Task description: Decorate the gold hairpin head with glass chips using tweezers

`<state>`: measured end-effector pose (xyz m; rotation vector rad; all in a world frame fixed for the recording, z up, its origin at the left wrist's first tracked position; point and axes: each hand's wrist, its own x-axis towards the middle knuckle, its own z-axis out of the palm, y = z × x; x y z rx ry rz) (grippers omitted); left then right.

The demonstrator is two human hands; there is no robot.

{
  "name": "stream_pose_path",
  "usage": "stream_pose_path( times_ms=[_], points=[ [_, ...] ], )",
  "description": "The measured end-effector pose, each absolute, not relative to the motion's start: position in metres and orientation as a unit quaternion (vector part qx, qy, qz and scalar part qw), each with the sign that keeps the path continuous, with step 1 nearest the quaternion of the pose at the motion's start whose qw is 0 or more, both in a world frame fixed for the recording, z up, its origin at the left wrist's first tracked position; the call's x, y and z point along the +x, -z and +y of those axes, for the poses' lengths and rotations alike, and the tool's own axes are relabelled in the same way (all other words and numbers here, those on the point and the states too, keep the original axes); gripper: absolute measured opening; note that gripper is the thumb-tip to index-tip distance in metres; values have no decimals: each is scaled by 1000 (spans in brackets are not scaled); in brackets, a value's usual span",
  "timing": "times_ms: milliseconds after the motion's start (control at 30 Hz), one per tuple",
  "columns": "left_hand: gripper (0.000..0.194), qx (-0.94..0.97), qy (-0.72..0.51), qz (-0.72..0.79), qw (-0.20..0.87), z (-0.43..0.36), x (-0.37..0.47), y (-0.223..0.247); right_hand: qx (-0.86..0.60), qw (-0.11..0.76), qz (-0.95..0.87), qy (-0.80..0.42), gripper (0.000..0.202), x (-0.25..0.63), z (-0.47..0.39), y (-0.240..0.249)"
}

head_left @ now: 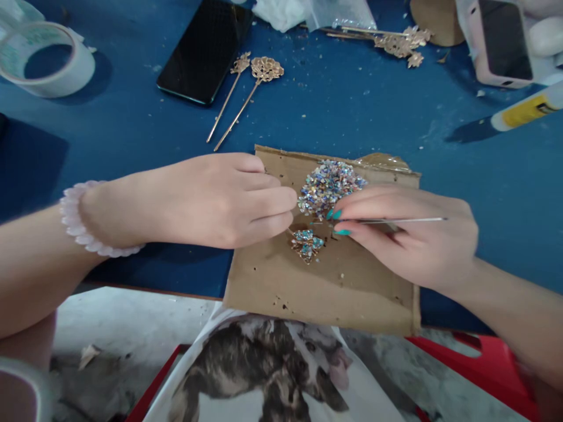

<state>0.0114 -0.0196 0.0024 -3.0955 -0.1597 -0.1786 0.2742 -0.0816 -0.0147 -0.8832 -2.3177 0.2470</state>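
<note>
My right hand point(409, 234) pinches a thin metal tool point(396, 220), its tip beside a heap of small multicoloured chips point(328, 186). The heap lies on a piece of brown cardboard point(308, 293). Just below it is a small gold ornament point(307, 245) partly covered with blue and turquoise chips. My left hand point(229, 202), with its fingers curled together, is at the ornament's upper left; a thin stem seems to run from the ornament toward the fingertips. Whatever sits between those fingertips is hidden.
Behind the cardboard lie two gold hairpins point(250, 97) and a black phone point(204, 53). A tape roll point(48, 58) is at the far left. More gold pieces point(402, 44), a pink-edged device point(505, 44) and a glue tube point(528, 110) are at the upper right.
</note>
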Motion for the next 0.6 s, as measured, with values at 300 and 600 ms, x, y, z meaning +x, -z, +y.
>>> stream_pose_path(
  times_ms=[300, 600],
  points=[
    [48, -994, 84, -22, 64, -19, 11, -1, -326, 321, -884, -94, 7, 273, -79, 16],
    [48, -995, 79, -36, 46, -19, 11, -2, -355, 323, -872, -94, 12, 270, -86, 13]
  ],
)
